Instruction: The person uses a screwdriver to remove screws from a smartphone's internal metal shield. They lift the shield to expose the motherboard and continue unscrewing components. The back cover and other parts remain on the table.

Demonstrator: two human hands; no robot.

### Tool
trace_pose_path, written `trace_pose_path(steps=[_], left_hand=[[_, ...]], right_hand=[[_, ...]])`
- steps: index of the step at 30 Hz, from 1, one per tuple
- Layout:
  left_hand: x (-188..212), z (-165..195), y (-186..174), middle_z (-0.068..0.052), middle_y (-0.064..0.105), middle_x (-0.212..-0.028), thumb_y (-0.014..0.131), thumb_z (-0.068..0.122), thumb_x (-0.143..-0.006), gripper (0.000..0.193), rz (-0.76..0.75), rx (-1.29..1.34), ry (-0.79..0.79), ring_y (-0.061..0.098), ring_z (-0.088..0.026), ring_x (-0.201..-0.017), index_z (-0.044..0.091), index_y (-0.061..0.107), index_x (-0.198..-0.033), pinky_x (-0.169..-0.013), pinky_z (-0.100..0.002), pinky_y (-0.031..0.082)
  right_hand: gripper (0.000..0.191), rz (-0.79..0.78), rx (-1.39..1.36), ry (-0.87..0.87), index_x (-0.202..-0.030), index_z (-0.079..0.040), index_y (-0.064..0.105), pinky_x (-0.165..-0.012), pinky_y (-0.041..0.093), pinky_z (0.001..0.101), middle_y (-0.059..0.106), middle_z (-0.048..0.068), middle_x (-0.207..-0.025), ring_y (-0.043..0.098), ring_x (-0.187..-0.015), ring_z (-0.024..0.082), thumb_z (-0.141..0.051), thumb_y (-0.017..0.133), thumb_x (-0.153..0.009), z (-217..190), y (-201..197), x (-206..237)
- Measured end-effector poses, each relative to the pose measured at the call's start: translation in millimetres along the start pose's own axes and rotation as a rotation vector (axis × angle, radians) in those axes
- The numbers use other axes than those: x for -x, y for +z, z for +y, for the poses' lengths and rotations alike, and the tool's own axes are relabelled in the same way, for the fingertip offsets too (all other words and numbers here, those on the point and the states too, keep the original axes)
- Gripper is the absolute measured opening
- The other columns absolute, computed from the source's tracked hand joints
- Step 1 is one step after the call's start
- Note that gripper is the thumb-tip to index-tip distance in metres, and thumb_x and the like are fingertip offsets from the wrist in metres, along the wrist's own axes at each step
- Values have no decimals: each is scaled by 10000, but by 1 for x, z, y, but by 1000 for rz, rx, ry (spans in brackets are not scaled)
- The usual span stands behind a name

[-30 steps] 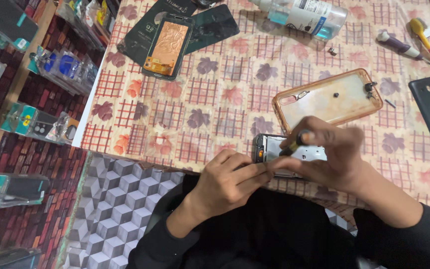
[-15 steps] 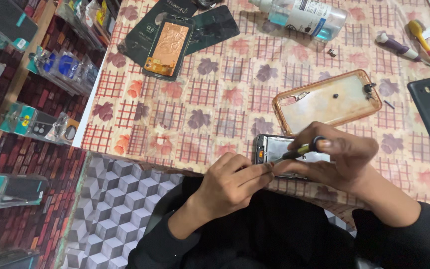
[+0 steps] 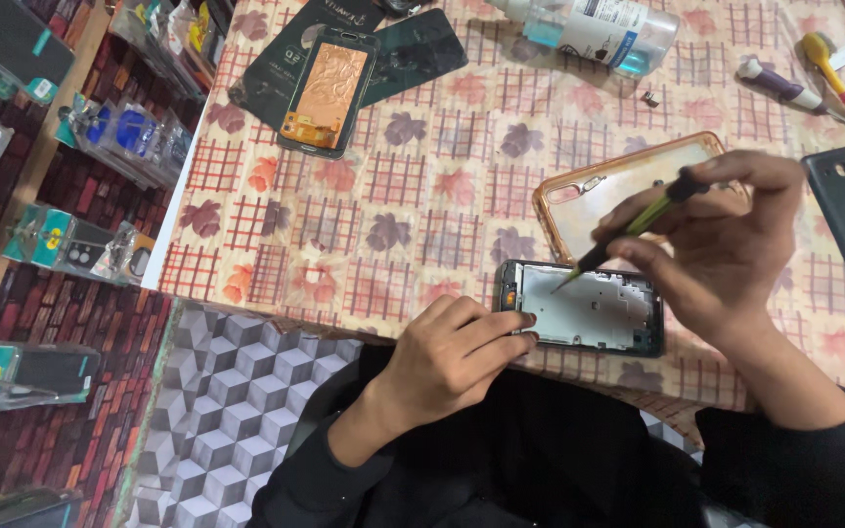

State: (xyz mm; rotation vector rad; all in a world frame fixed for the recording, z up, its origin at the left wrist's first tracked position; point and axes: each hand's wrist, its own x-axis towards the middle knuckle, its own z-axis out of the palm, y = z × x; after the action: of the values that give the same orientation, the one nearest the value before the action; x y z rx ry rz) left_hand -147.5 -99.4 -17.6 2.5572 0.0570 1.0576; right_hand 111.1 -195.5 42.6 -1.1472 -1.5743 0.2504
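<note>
We are looking at an opened phone frame (image 3: 584,308) whose inner plate is showing as pale, matt metal inside a dark plastic rim. We are gripping a screwdriver (image 3: 628,232) in our right hand (image 3: 726,244); its handle is looking like yellowish translucent plastic and its tip dark metal. The surface (image 3: 422,205) is wearing a printed, slightly glossy cover. A clear phone case (image 3: 628,181) is shining like soft plastic. Another phone (image 3: 328,90) is showing crinkled copper-coloured foil. The bottle (image 3: 599,24) is looking like clear glossy plastic.
</note>
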Motion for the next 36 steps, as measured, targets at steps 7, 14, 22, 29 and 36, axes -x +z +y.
trace_pose_path(steps=[7,14,22,29,36], left_hand=[[-5,2,-3,-6,733,-1275,817,117,-873,163,-15,-32,3,627,-156,-877,110,760,-1025,-730,-291,511],[-3,0,-1,-13,721,-1206,827,117,-860,177,-13,5,-11,644,-179,-932,107,758,-1023,-751,-303,522],[2,-2,0,14,742,-1060,832,92,-859,152,-2,29,-2,648,-163,-898,98,760,-993,-738,-305,526],[2,-2,-1,3,745,-1052,830,91,-860,140,3,32,5,660,-167,-909,91,758,-980,-746,-306,534],[2,-3,1,-3,745,-1066,826,84,-857,139,-3,28,0,662,-169,-922,90,760,-980,-748,-304,534]], right_hand=[[544,93,183,-3,-1312,-31,258,-790,701,366,614,257,-985,741,-912,319,153,668,-1005,2,-13,-5],[619,-19,-16,10,-1295,-65,276,-815,707,358,651,211,-1058,769,-927,280,127,723,-911,10,5,10],[641,-24,-56,39,-1290,-81,272,-809,706,371,665,195,-1054,765,-916,281,117,735,-892,7,11,17],[638,-12,-58,20,-1285,-81,273,-809,714,372,643,208,-1065,764,-919,295,104,740,-891,9,12,18],[639,-22,-32,0,-1289,-79,267,-816,714,375,668,207,-1048,764,-924,297,93,737,-892,8,9,14]])
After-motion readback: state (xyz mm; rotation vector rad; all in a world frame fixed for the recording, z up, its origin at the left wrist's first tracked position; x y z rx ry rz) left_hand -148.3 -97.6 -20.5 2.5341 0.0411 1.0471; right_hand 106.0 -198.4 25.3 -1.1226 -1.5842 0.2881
